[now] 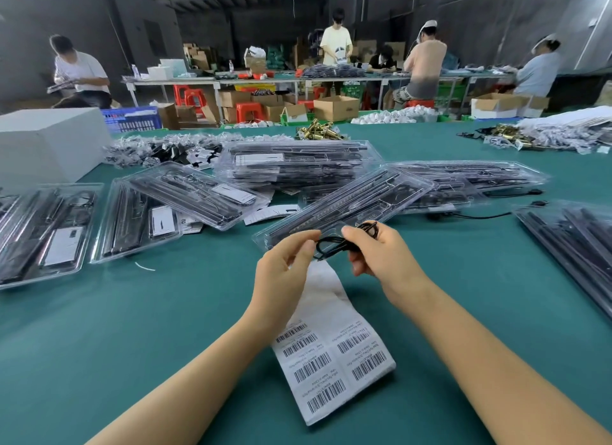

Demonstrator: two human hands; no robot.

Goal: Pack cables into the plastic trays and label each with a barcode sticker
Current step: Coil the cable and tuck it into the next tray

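A small coiled black cable (334,244) hangs in the air between both hands, just above the near end of a clear plastic tray (344,209) that lies slanted on the green table. My left hand (284,272) pinches the cable's left loop with thumb and fingers. My right hand (377,252) grips its right part, where a black plug end sticks out by the thumb. A white sheet of barcode stickers (331,345) lies flat on the table under my wrists, with several stickers on it.
Filled clear trays lie to the left (43,232), in a stack at the middle back (294,166) and along the right edge (569,242). A white box (46,143) stands far left. Loose bagged parts (159,149) and brass pieces (318,131) lie farther back. Several people work at distant tables.
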